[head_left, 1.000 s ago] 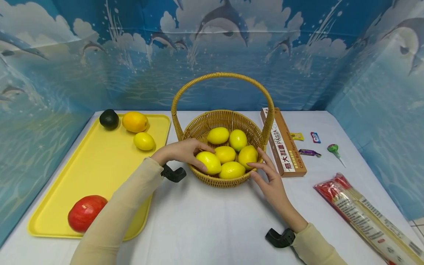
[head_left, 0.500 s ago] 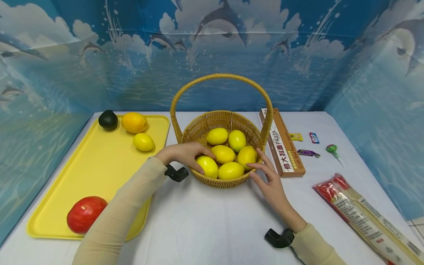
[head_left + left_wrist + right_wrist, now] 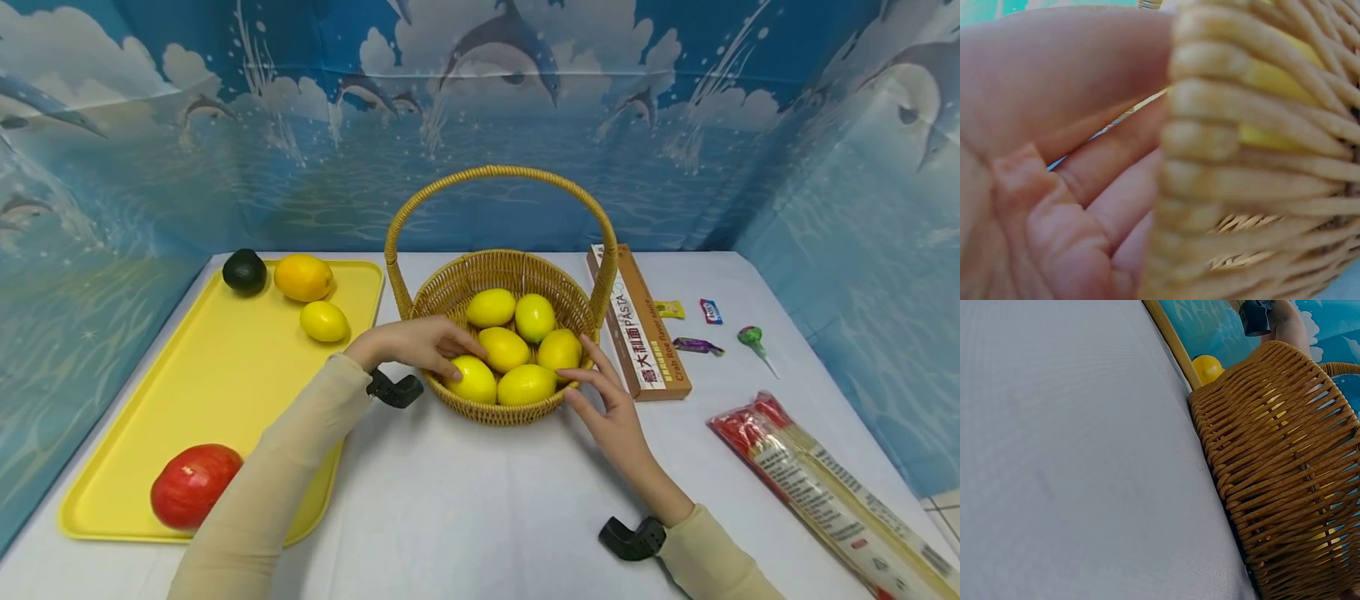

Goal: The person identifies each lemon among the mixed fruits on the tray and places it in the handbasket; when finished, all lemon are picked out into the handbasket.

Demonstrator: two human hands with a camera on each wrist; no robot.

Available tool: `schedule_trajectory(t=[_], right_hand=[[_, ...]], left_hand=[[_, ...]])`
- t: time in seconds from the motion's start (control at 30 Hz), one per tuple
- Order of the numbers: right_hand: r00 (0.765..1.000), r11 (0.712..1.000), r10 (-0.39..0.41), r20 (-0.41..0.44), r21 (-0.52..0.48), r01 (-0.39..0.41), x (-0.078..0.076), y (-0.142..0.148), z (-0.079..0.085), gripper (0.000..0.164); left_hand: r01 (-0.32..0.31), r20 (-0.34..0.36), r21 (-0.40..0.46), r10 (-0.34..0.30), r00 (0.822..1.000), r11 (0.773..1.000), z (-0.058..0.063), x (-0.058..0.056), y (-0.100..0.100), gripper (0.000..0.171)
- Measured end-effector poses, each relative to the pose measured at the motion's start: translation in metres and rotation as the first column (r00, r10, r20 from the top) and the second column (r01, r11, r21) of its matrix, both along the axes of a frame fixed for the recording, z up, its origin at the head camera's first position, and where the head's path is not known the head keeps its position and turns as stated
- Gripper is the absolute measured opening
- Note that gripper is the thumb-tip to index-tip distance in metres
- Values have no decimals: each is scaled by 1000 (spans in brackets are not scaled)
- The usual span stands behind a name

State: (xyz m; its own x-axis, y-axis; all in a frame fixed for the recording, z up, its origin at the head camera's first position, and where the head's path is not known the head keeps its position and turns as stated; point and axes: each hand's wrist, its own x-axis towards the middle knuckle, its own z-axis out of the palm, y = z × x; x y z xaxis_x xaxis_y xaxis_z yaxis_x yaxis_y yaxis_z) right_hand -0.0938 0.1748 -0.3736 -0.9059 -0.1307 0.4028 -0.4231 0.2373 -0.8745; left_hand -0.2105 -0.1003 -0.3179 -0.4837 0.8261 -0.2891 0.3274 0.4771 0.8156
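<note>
My left hand [image 3: 423, 343] reaches over the left rim of a wicker basket [image 3: 501, 414] with a tall arched handle. Its thumb tip is at the top of the front-left lemon [image 3: 474, 381], and its fingers lie loosely over that lemon without wrapping round it. Several more lemons, one of them at the front middle [image 3: 527, 385], sit in the basket. At the right front rim my right hand [image 3: 618, 425] holds the basket, fingertips over the inside and thumb outside. The left wrist view shows the left palm [image 3: 1066, 237] beside the woven rim, fingertips hidden behind it.
On the left, a yellow tray [image 3: 225, 375] bears an avocado [image 3: 244, 272], an orange-yellow fruit [image 3: 303, 277], a lemon [image 3: 324, 321] and a large red fruit [image 3: 195, 485]. To the right are a pasta box [image 3: 643, 342], small sweets, a lollipop [image 3: 752, 336] and a long packet [image 3: 817, 483].
The front-left lemon has shifted slightly lower in the basket. My left fingers have loosened from it and lifted a little. The right hand stays at the rim.
</note>
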Motion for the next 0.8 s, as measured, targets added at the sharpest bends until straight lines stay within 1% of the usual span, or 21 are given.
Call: schedule_trajectory(t=[0.1, 0.2, 0.37, 0.43, 0.5, 0.57, 0.6, 0.67, 0.7, 0.73, 0.8], right_hand=[[1000, 1000, -2, -4, -1, 2, 0, 0, 0, 18], [1000, 1000, 2, -17, -10, -2, 0, 0, 0, 18], [999, 1000, 16, -29, -25, -16, -1, 0, 0, 17], [1000, 1000, 16, -23, -24, -16, -1, 0, 1, 17], [1000, 1000, 15, -17, -22, -15, -1, 0, 0, 17], [1000, 1000, 11, -13, -18, -11, -1, 0, 0, 18], [1000, 1000, 10, -12, -17, -11, -1, 0, 0, 18], [1000, 1000, 11, -14, -18, -11, -1, 0, 0, 18], [1000, 1000, 11, -14, -19, -11, -1, 0, 0, 18], [1000, 1000, 10, -16, -19, -10, -1, -1, 0, 17], [1000, 1000, 9, -19, -17, -9, -1, -1, 0, 17]], left_hand=[[-8, -27, 58, 10, 1000, 998, 3, 2, -5, 42], [-8, -55, 122, 14, 998, 992, 12, 7, -12, 39], [-13, -94, 220, 34, 995, 975, 38, 20, -24, 37], [-33, -98, 263, 61, 993, 964, 50, 25, -32, 38], [-70, -92, 310, 103, 990, 948, 62, 31, -40, 38], [-137, -60, 374, 172, 983, 917, 73, 37, -49, 38], [-175, -51, 403, 213, 976, 898, 79, 40, -53, 38], [-245, -51, 458, 300, 952, 855, 88, 46, -61, 37], [-281, -52, 484, 348, 936, 829, 92, 49, -66, 37], [-314, -65, 505, 398, 915, 804, 94, 51, -70, 36], [-379, -78, 546, 496, 865, 747, 97, 53, -77, 35]])
